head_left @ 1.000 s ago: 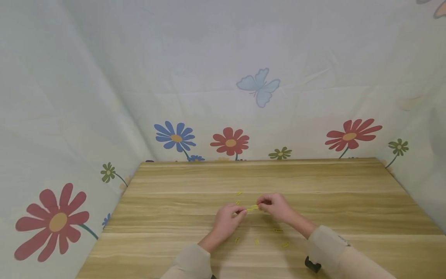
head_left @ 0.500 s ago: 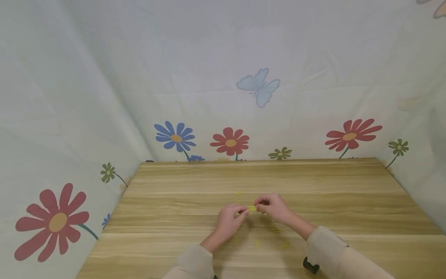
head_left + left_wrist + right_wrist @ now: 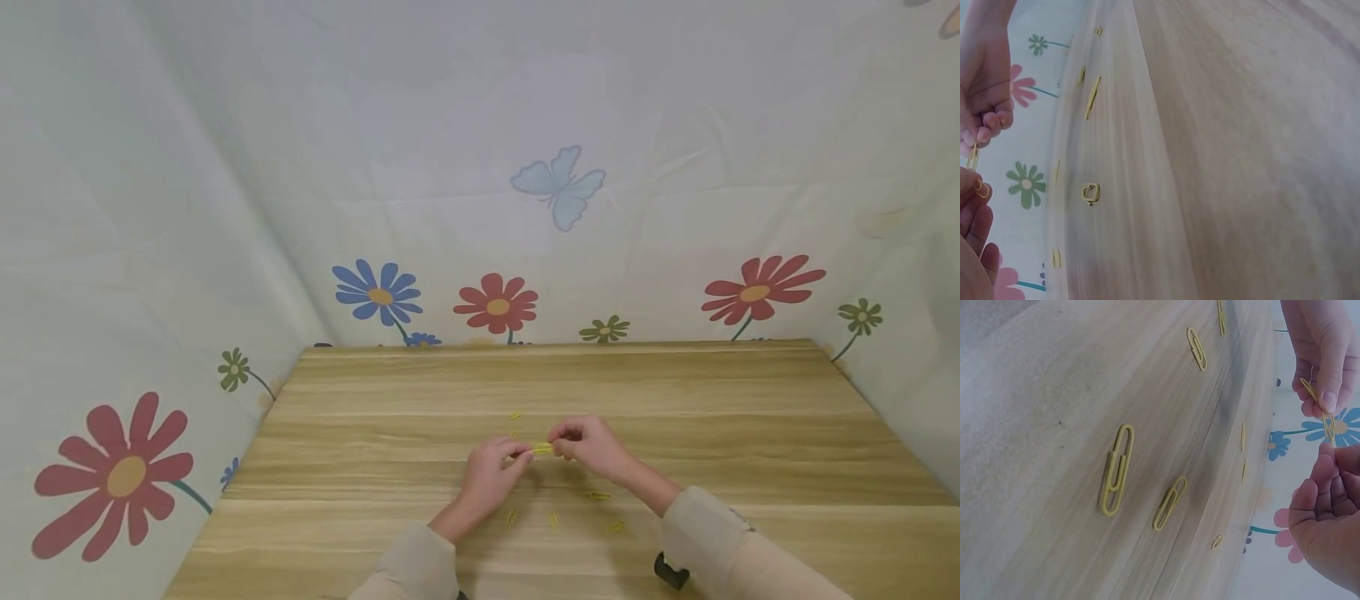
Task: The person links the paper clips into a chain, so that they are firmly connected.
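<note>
Above the middle of the wooden table, both hands pinch yellow paper clips (image 3: 542, 448) that meet end to end between the fingertips. My left hand (image 3: 487, 479) holds one clip (image 3: 1308, 387) under its thumb, with part sticking out beyond the fingers in the right wrist view. With thumb and finger, my right hand (image 3: 592, 447) pinches the far end of a clip (image 3: 1330, 430) stretching between the hands. The fingertips cover parts of both clips, so whether they are linked is hard to tell.
Several loose yellow paper clips lie scattered on the table (image 3: 360, 433): one clip (image 3: 514, 416) beyond the hands, others nearer, such as one clip (image 3: 599, 496) below the right wrist and one clip (image 3: 616, 527) beside it. A flowered cloth (image 3: 420, 167) hangs behind the table.
The hands have come slightly closer together, so less of the clips shows between them. The loose clips on the table lie as before.
</note>
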